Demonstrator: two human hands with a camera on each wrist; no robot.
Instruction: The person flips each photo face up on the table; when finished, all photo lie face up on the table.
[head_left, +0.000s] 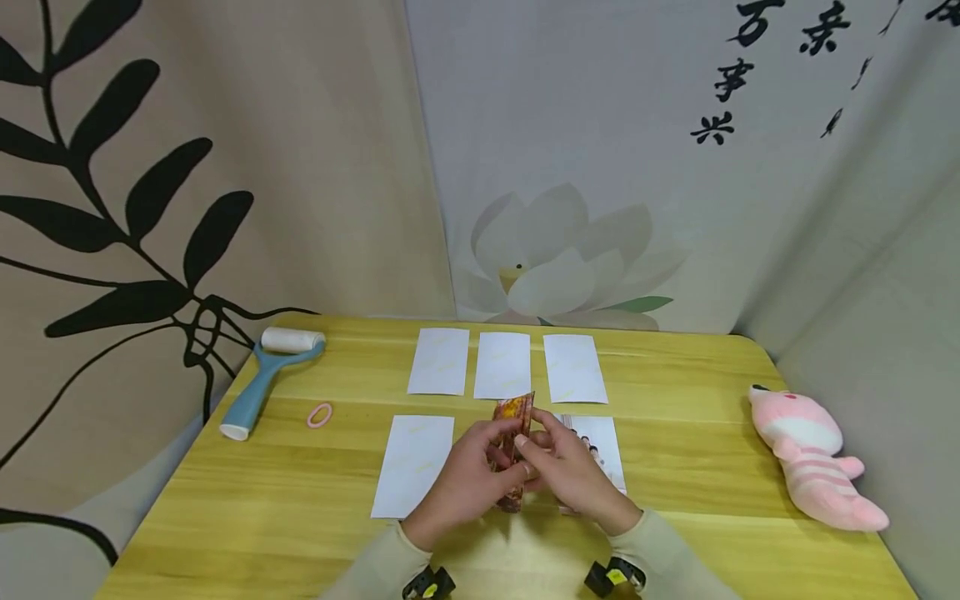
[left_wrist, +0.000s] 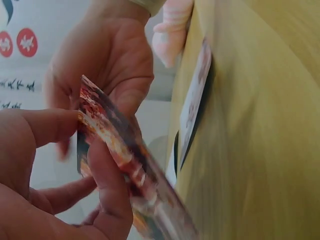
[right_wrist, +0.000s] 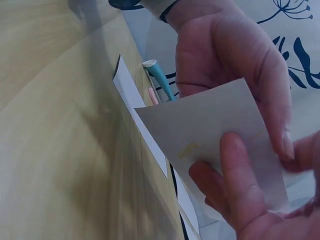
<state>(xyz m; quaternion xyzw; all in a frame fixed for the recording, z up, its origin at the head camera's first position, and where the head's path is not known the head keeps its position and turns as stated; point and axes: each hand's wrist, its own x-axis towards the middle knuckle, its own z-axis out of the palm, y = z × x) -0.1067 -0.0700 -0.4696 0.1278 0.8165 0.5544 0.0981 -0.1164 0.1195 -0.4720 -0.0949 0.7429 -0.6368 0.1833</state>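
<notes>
In the head view, a photo print (head_left: 513,450) with a red and orange picture stands tilted above the table between both hands. My left hand (head_left: 472,467) pinches it from the left, fingers lying along its picture side (left_wrist: 120,145). My right hand (head_left: 573,471) holds it from the right; in the right wrist view two of its fingers lie on the print's white back (right_wrist: 210,120), which has faint yellow marks. Whether it is one print or a thin stack, I cannot tell. Beneath the right hand lies a picture-side-up photo (head_left: 607,442), partly covered.
Three white cards (head_left: 502,365) lie in a row at the back, and another white card (head_left: 412,458) is left of my hands. On the left are a blue-handled lint roller (head_left: 258,392) and a pink ring (head_left: 319,415). A pink plush toy (head_left: 813,458) lies at the right edge.
</notes>
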